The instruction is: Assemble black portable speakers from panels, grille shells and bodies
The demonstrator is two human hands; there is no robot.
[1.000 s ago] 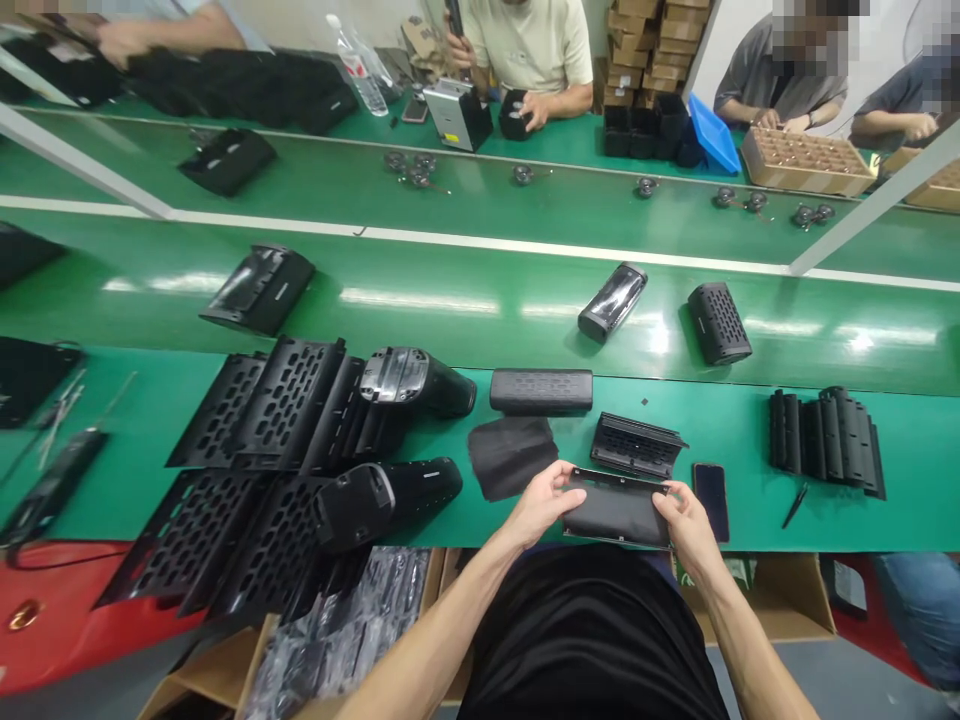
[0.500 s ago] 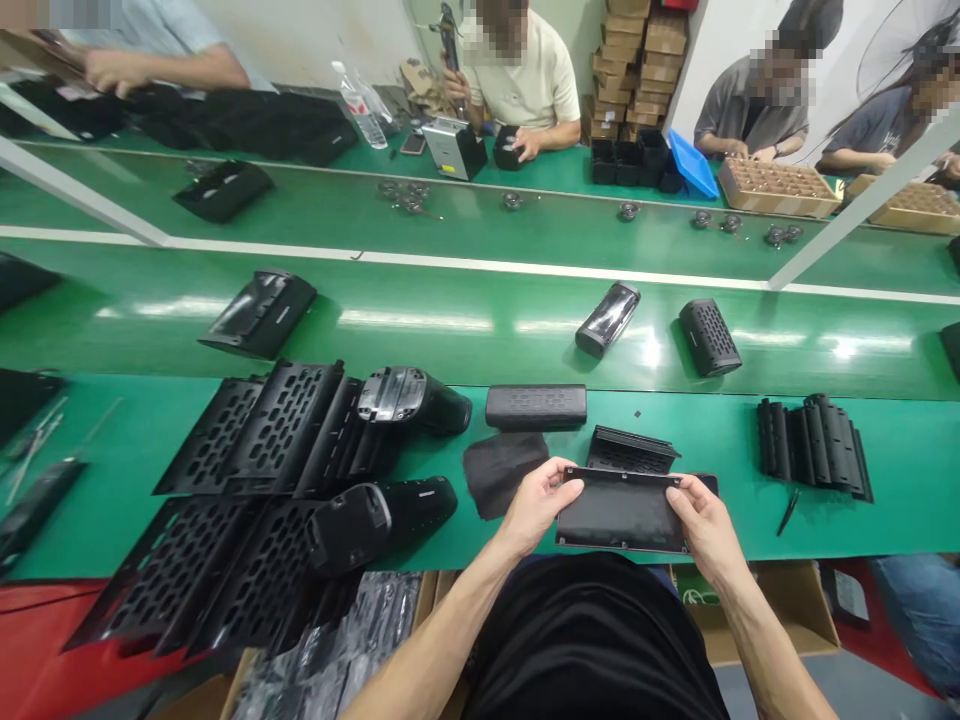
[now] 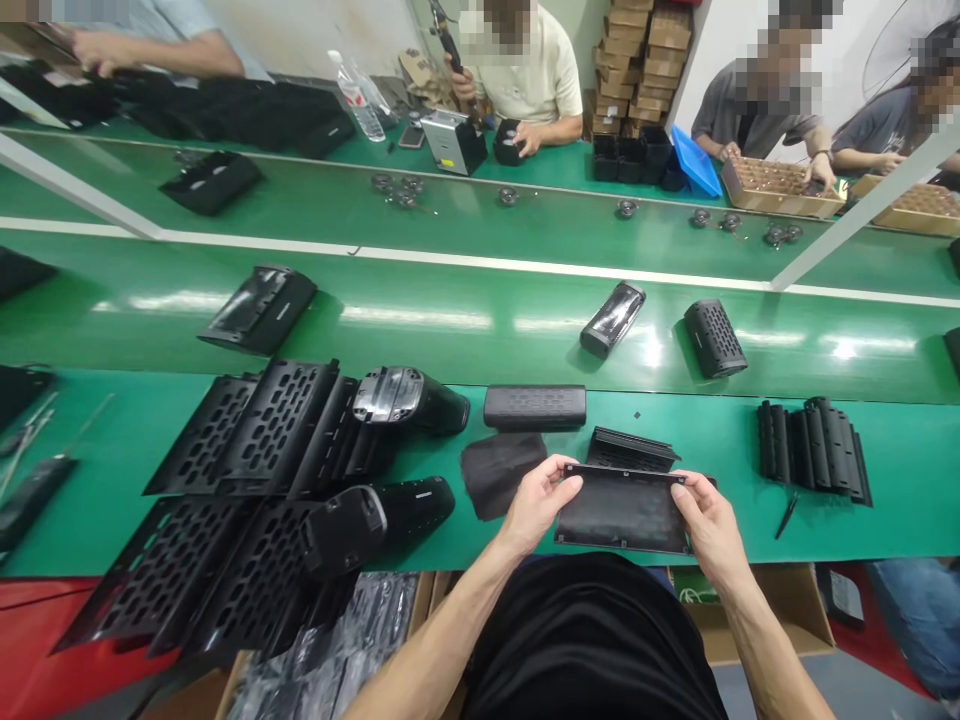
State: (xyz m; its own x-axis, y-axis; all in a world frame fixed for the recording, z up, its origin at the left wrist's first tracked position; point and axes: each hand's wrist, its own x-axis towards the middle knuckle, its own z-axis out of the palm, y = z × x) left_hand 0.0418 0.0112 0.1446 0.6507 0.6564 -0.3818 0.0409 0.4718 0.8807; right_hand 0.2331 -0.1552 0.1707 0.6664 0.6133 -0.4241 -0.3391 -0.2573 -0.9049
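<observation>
A dark rectangular panel [image 3: 622, 512] with small clips along its edges is held level between my two hands, low over the front edge of the green bench. My left hand [image 3: 536, 500] pinches its upper left corner, thumb on top. At the upper right corner my right hand [image 3: 709, 515] grips it the same way. Just beyond the panel lies a perforated black grille [image 3: 632, 450]. A black cloth piece [image 3: 501, 472] rests beside my left hand, and behind it is a long black speaker body [image 3: 535, 406].
Stacked perforated grilles [image 3: 274, 425] and two black housings [image 3: 411, 398] fill the left of the bench. Curved black parts [image 3: 814, 450] and a small black tool [image 3: 786, 515] lie at right. Speakers [image 3: 613, 320] sit on the green belt [image 3: 465, 345]. People work across it.
The panel and both my hands have stayed nearly in place. Across the belt, a person at the right has reached a hand over the cardboard tray. The speakers at right have shifted slightly right.
</observation>
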